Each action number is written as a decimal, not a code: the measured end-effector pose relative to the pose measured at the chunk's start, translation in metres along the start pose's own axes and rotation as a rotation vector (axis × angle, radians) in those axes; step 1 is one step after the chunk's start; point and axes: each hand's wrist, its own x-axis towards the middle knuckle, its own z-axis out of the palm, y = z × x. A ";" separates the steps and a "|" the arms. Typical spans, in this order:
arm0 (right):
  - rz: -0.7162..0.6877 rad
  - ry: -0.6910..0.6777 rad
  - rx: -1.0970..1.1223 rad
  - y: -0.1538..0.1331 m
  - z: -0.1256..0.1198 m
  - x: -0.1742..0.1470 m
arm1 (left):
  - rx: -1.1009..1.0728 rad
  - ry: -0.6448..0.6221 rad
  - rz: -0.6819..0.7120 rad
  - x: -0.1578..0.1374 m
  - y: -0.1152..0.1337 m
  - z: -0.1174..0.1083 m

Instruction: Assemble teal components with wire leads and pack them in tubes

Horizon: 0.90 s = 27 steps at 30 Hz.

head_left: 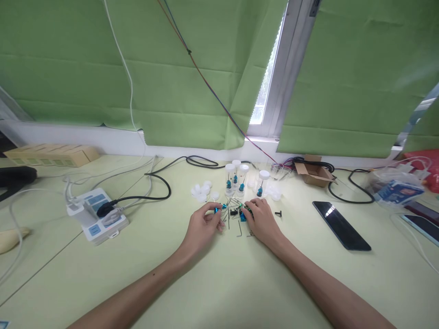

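My left hand (203,225) is closed, with a small blue metal part (216,210) pinched between thumb and fingertips. Opposite it, my right hand (263,220) rests with curled fingers on a pile of small parts; what its fingertips hold is hidden. Between the hands lie thin metal rods, a small black part (234,212), another blue part (243,217) and an L-shaped hex key (239,228). Just behind the pile, clear jars with white lids (243,168) each contain a blue-ended piece. Loose white caps (201,191) lie to their left.
A white power strip (103,217) with plugs and cables sits at the left. On the right are a black phone (341,225), an open cardboard box (313,173) and a small black T-shaped piece (279,213). A black cable (202,163) runs along the back.
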 end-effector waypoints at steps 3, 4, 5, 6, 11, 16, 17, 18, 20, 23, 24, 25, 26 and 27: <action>0.000 0.001 0.011 0.000 0.000 0.000 | -0.007 -0.010 -0.006 -0.001 0.001 0.000; 0.000 0.000 0.019 0.000 0.000 0.000 | -0.008 -0.008 -0.004 -0.001 0.001 0.000; 0.000 -0.002 0.030 0.000 0.000 0.001 | -0.010 -0.010 0.000 -0.002 0.001 -0.001; 0.000 -0.001 0.041 0.000 0.000 0.001 | -0.010 -0.013 0.000 -0.002 0.001 -0.001; -0.006 0.025 0.090 0.002 0.001 0.001 | -0.024 -0.012 0.004 -0.001 0.001 -0.001; 0.000 0.025 0.107 0.006 0.002 0.001 | -0.036 -0.027 0.003 0.001 -0.003 -0.001; 0.003 0.023 0.104 0.006 0.002 0.000 | -0.033 -0.028 0.003 0.001 -0.003 -0.001; 0.005 0.022 0.101 0.006 0.002 0.000 | -0.032 -0.029 0.003 0.001 -0.003 -0.001; 0.014 0.022 0.102 0.006 0.002 0.001 | -0.031 -0.033 0.001 0.000 -0.003 -0.001; 0.024 0.022 0.113 0.006 0.001 0.001 | -0.025 -0.037 -0.005 0.000 -0.002 -0.001; 0.024 0.022 0.117 0.006 0.001 0.002 | -0.022 -0.036 -0.006 0.000 -0.002 -0.001; 0.024 0.023 0.122 0.006 0.001 0.002 | -0.022 -0.037 -0.007 0.000 -0.002 -0.001; 0.022 0.023 0.127 0.006 0.001 0.002 | -0.024 -0.035 -0.007 0.000 -0.002 -0.001; 0.022 0.022 0.135 0.006 0.001 0.002 | -0.027 -0.036 -0.007 0.000 -0.002 -0.001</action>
